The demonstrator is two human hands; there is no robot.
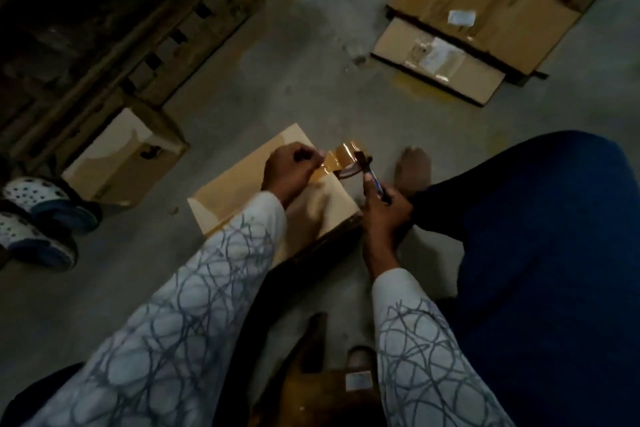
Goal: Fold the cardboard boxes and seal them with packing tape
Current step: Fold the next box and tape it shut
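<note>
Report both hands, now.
Left hand: closed, pinching the tape.
Right hand: closed around a blue-handled tool, kind unclear.

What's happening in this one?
A person sits on the floor over a cardboard box. The left hand pinches a stretch of brown packing tape above the box's right end. The right hand grips a blue pen-like tool held up to the tape; whether it cuts the tape or carries the roll is unclear. Another folded box stands to the left, and flattened cardboard lies further off.
</note>
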